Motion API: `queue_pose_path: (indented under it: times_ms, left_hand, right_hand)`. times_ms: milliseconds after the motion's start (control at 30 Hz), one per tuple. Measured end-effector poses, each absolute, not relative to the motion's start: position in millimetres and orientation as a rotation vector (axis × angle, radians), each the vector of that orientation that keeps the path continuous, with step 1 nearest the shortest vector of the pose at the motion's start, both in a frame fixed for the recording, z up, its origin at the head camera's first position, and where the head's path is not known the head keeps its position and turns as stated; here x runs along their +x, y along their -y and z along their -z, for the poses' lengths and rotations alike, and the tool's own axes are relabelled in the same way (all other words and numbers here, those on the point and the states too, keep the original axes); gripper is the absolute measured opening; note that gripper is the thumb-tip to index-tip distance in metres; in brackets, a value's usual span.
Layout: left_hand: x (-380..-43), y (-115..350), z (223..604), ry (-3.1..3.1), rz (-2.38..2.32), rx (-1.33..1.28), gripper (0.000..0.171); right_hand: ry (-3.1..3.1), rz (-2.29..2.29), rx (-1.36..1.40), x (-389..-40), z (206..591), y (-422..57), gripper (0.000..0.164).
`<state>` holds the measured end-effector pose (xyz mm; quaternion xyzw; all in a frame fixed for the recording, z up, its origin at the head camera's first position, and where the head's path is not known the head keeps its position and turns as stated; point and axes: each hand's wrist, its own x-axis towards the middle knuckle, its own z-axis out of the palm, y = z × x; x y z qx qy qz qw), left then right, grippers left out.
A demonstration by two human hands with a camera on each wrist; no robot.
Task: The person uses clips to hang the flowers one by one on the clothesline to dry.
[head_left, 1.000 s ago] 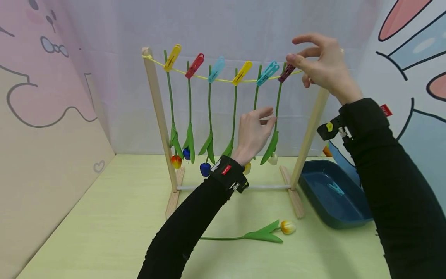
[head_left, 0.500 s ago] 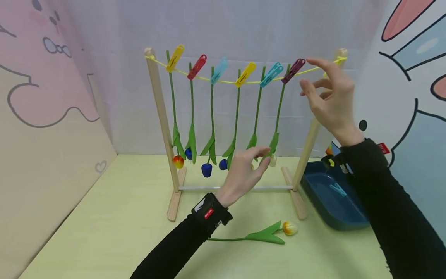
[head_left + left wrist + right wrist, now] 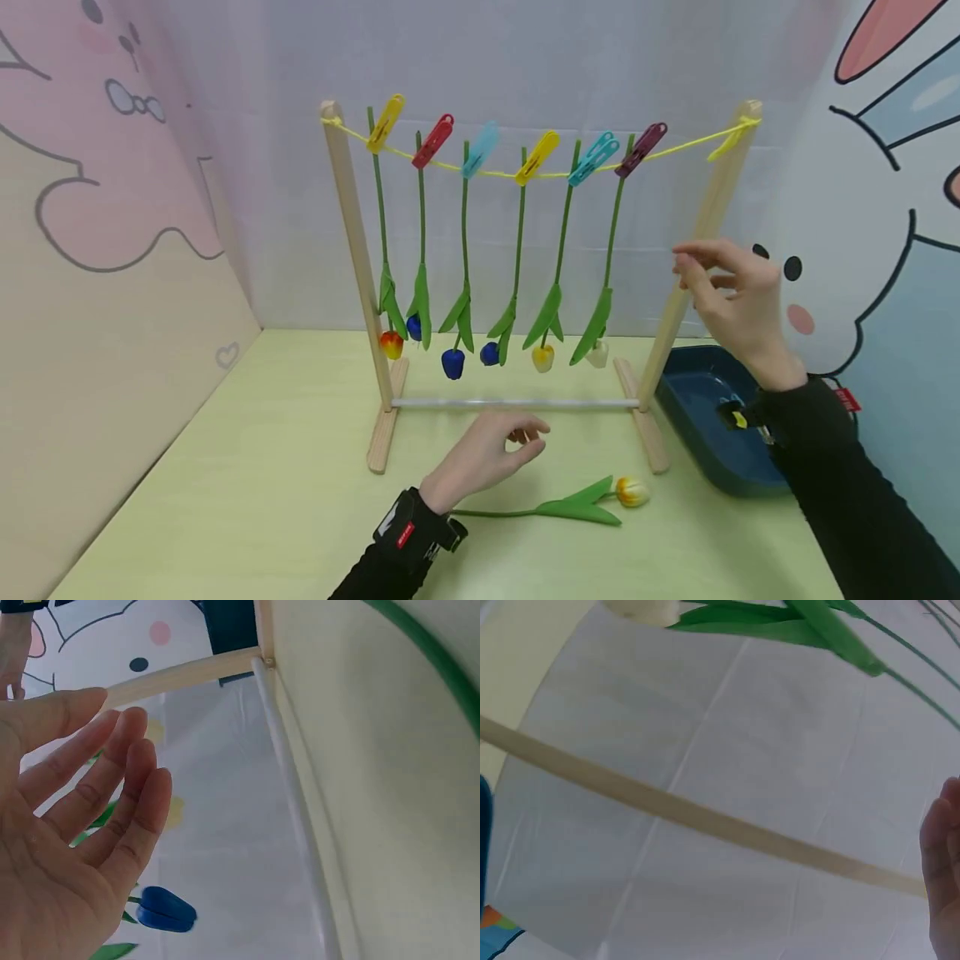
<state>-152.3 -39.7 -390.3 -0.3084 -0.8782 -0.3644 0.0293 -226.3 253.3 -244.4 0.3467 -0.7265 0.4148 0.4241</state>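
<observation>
My left hand (image 3: 483, 457) hovers over the table, just above the stem of a yellow-and-white tulip (image 3: 577, 503) lying there. Its fingers are relaxed and hold nothing; the left wrist view shows the bare palm and a blue tulip (image 3: 166, 909) beyond. In front of the rack's right post, my right hand (image 3: 738, 304) is raised with loosely bent fingers and nothing visible in them. Several tulips hang head down from a yellow string (image 3: 491, 173). At the right end, a dark purple clothespin (image 3: 641, 150) clips the stem of a white tulip (image 3: 597, 354); a turquoise clothespin (image 3: 593, 158) hangs beside it.
The wooden rack's right post (image 3: 693, 250) and lower white bar (image 3: 517, 403) stand behind the hands. A dark blue tray (image 3: 712, 442) sits at the right, partly covered by the right forearm. A white backdrop (image 3: 525, 67) rises behind.
My right hand has let go of the purple clothespin and moved down and right. The left hand has dropped from the hanging tulips to above the lying one.
</observation>
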Motion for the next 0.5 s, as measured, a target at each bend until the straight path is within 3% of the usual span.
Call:
queue_pose_path:
  times_ms: [200, 367, 500]
  left_hand:
    - [-154.0, 56.0, 419.8, 2.925, 1.164, -0.985, 0.020]
    - [-154.9, 64.2, 436.5, 3.079, 1.184, -0.974, 0.017]
    - [-154.0, 67.2, 440.2, 3.167, 1.214, -0.932, 0.015]
  right_hand:
    - [2.280, -0.905, 0.837, -227.4, 276.0, -302.5, 0.008]
    - [3.185, -0.706, 0.692, -239.7, 293.2, -346.8, 0.022]
    - [3.497, -0.758, 0.602, -259.3, 319.6, -377.3, 0.029]
